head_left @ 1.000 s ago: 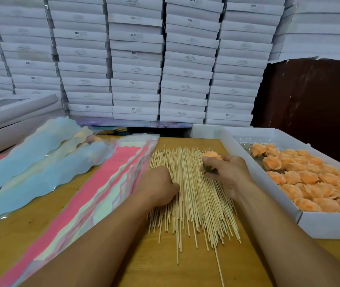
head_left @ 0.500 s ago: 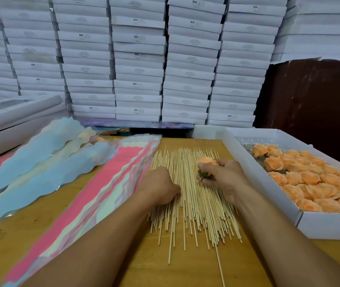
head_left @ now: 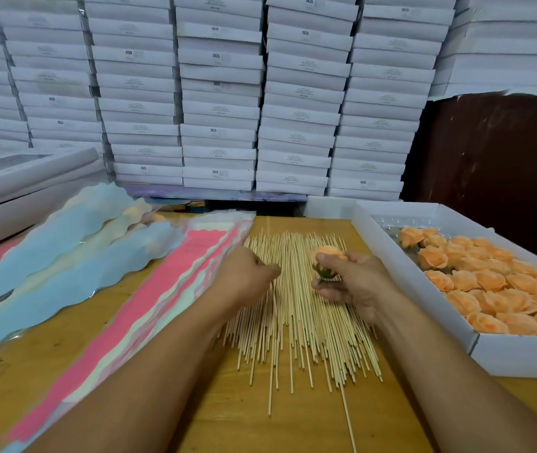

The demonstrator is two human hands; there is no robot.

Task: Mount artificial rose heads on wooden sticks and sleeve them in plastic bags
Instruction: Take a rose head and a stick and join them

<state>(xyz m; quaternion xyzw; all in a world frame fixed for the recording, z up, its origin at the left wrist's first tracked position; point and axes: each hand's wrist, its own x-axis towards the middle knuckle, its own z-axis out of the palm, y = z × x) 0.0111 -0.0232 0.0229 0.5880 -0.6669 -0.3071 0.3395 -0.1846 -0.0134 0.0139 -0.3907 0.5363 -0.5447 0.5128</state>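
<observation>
A wide pile of thin wooden sticks (head_left: 309, 325) lies on the wooden table (head_left: 244, 420) in front of me. My left hand (head_left: 244, 277) rests on the pile's left side with its fingers curled down, pinching one stick (head_left: 274, 300) that sits slightly askew from the others. My right hand (head_left: 358, 282) holds an orange rose head (head_left: 327, 255) just above the pile, its green base (head_left: 326, 273) turned towards my left hand. Flat plastic bags with pink (head_left: 195, 273) and blue (head_left: 64, 256) wavy prints lie fanned out to the left.
A white box (head_left: 522, 358) with several orange rose heads (head_left: 505, 289) stands at the right. Tall stacks of white flat boxes (head_left: 221, 93) fill the back. More long boxes (head_left: 15, 178) lie at the far left, and a dark brown panel (head_left: 489, 158) stands behind the rose box.
My right hand has tipped the rose head so its green base now shows. My left hand has stayed on the pile and drawn its fingers in around a stick.
</observation>
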